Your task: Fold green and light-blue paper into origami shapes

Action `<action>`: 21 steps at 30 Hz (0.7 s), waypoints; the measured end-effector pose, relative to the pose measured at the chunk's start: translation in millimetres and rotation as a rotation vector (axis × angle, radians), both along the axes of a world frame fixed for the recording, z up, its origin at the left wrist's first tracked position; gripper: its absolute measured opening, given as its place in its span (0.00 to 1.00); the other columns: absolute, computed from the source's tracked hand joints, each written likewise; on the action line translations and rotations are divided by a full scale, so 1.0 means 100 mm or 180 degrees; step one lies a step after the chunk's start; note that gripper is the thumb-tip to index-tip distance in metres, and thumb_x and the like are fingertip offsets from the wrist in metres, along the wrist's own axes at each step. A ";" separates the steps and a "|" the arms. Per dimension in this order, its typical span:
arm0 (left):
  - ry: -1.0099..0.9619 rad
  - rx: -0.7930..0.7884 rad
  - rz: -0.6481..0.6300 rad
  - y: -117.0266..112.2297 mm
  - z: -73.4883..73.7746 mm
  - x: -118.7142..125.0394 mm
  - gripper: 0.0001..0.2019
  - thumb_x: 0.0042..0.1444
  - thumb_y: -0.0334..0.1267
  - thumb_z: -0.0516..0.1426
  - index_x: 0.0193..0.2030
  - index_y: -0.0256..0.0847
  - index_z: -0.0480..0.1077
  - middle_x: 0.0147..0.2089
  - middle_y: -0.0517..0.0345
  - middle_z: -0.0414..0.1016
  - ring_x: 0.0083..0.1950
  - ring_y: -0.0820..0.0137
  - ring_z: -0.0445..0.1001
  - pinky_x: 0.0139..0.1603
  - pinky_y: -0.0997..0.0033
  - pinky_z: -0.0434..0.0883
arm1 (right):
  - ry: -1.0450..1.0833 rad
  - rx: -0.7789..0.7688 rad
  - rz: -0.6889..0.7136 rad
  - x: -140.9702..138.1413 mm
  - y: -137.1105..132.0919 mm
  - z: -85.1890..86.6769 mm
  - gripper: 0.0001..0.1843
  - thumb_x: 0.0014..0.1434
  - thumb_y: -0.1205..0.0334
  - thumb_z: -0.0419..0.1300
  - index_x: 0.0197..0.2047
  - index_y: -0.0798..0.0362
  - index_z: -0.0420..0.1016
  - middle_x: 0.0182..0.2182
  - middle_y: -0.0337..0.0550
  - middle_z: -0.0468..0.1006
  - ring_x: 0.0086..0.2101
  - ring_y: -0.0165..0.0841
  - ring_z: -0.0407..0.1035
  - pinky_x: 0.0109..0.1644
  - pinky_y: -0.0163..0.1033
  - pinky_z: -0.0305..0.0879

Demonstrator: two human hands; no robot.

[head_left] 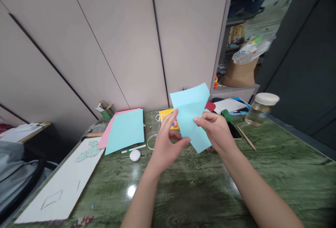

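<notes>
A light blue sheet of paper (190, 100), creased and bent, is held up above the table between both hands. My left hand (168, 144) grips its left edge, with the thumb in front and the fingers along the side. On the right edge, my right hand (214, 126) pinches the paper between thumb and index finger. The lower part of the sheet hangs at an angle below the hands. Behind it, scissors with white handles (159, 118) and a yellow sheet (165, 112) are partly hidden.
Blue card (128, 130) over pink paper (107, 133) lies left, beside a drawing with cacti (89, 151). A white marker (133, 149) and white oval object (135, 155) are nearby. A lidded jar (258, 112), pencil (246, 137) and phone (234, 132) stand or lie right.
</notes>
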State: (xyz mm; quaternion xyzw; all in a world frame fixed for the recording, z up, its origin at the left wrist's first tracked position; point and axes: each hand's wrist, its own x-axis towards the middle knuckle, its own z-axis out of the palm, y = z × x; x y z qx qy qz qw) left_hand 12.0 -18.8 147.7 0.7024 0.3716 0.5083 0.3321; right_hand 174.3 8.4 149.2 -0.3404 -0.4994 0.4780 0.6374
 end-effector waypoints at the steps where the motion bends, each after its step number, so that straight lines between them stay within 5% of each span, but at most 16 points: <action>1: -0.0032 -0.0070 -0.0026 0.00 0.00 0.00 0.39 0.48 0.29 0.61 0.63 0.60 0.52 0.67 0.52 0.48 0.28 0.81 0.70 0.34 0.69 0.76 | -0.0001 -0.0011 0.0002 0.00 0.01 0.00 0.14 0.43 0.56 0.68 0.17 0.53 0.70 0.18 0.35 0.68 0.23 0.28 0.61 0.30 0.36 0.59; 21: 0.0313 0.0841 -0.0121 0.03 -0.13 0.02 0.38 0.51 0.31 0.61 0.65 0.60 0.48 0.66 0.51 0.52 0.30 0.80 0.69 0.39 0.71 0.75 | 0.0995 0.0043 -0.0042 0.08 -0.02 0.05 0.09 0.45 0.61 0.68 0.19 0.51 0.72 0.21 0.37 0.70 0.27 0.30 0.64 0.35 0.38 0.62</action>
